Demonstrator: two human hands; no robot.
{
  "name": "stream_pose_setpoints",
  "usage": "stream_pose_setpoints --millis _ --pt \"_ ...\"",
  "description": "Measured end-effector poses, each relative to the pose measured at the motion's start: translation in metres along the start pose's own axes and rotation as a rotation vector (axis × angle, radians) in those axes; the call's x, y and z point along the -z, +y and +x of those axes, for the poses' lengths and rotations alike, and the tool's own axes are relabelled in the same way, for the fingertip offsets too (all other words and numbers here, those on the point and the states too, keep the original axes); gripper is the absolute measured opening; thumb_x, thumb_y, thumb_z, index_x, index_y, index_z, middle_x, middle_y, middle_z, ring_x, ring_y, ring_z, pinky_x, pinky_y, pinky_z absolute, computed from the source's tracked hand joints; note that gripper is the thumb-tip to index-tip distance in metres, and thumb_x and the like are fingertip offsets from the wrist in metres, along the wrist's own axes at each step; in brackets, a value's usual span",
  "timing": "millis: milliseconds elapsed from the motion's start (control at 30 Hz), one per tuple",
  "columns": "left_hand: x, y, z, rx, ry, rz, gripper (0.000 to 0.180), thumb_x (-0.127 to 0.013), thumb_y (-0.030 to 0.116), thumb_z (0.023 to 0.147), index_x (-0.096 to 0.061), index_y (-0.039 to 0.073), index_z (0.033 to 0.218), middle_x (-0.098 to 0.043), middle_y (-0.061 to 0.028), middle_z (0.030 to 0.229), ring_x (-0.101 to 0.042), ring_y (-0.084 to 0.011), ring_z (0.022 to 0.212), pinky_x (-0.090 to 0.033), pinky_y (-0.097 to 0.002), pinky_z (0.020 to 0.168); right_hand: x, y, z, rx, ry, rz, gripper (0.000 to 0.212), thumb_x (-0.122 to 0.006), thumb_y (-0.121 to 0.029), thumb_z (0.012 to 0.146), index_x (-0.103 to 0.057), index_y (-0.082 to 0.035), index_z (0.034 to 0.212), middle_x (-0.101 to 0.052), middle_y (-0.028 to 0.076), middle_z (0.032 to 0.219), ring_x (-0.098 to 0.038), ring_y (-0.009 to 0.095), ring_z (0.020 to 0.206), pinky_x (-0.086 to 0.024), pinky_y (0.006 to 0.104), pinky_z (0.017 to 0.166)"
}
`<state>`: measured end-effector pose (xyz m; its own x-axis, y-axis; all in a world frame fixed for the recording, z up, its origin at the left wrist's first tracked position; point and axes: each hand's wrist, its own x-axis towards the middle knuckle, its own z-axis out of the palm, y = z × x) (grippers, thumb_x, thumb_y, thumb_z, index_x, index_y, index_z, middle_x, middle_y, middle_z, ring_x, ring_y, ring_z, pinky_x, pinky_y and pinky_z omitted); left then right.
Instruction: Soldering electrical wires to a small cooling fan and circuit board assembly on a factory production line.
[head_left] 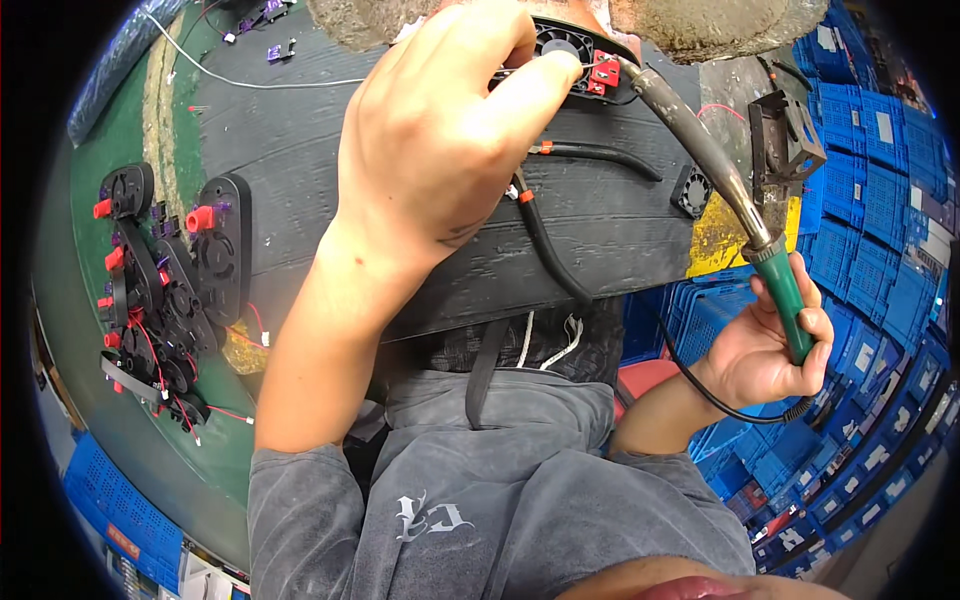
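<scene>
Here, from left of the black fan unit (560,47), the thin wire (290,86) is best fed sparingly; at the unit's right end, the red part (604,72) should be warmed first by a steady soldering iron (700,140). Over the unit's left side, the left hand (430,110) is arched, wire pinched; below right of it, the iron's green handle (783,300) is gripped by the upturned right hand (765,350).

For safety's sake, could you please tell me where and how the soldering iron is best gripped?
Probably by its green handle, from the person's side, where the right hand holds it: that end lies nearest, while the bare metal shaft, likely hot, slants away forward.
</scene>
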<state>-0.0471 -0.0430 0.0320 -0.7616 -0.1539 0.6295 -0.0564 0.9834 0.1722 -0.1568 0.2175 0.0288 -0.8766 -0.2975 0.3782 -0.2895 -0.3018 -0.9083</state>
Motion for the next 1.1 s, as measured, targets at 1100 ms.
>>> stream_pose_setpoints --millis 1100 --pt "-0.095 -0.022 0.001 -0.331 1.034 -0.423 0.016 -0.061 0.002 0.068 -0.064 0.003 0.084 -0.05 -0.0068 0.072 -0.054 -0.0223 0.064 -0.045 -0.0307 0.055 -0.009 0.002 0.0 -0.013 0.045 -0.034 0.043 -0.036 -0.038 0.089 -0.059 -0.002 0.085 -0.058 0.03 0.102 -0.063 0.041 0.085 -0.059 0.0409 0.06"
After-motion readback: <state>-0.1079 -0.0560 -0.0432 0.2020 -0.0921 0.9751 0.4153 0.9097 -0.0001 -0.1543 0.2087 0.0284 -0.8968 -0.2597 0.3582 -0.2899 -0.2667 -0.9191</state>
